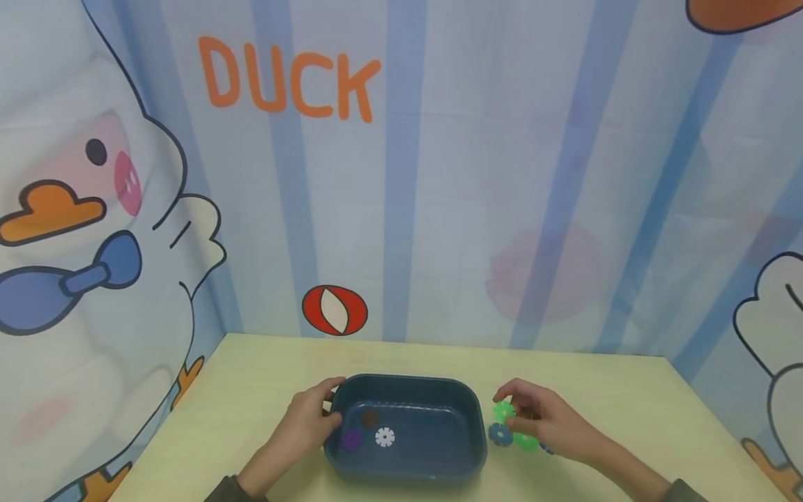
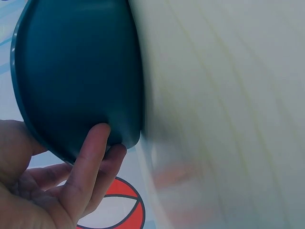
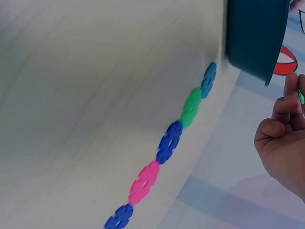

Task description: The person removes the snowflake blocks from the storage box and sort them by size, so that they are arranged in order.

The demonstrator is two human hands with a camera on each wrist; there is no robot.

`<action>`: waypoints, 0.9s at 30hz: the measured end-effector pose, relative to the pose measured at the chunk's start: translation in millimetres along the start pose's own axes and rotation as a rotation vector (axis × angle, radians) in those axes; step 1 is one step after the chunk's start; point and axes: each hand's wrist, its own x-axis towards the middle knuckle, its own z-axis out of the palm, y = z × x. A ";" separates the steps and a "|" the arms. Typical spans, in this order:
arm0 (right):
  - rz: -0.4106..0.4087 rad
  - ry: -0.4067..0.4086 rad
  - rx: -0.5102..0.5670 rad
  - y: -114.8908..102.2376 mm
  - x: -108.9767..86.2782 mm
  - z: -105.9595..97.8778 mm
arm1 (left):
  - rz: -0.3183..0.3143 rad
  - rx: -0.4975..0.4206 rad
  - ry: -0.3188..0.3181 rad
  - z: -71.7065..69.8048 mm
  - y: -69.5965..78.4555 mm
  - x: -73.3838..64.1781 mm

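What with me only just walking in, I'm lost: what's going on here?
A person is handling small, notched plastic-looking pieces beside a dark blue tray. The left hand holds the tray's left end, while the right hand pinches a green piece just right of it. Inside lie a purple piece, a white piece and a brown piece. More, including a pink piece, lie in a row on the table.
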 end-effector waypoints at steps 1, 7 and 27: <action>0.011 0.004 -0.002 1.4 -2.8 -2.7 | 0.002 -0.001 0.001 -0.1 0.1 -0.2; 0.048 0.022 0.003 11.4 -19.1 -18.3 | 0.002 -0.005 -0.001 0.3 0.7 -0.7; 0.091 0.040 -0.028 43.7 -60.0 -53.0 | 0.012 -0.005 0.000 0.0 0.0 -0.6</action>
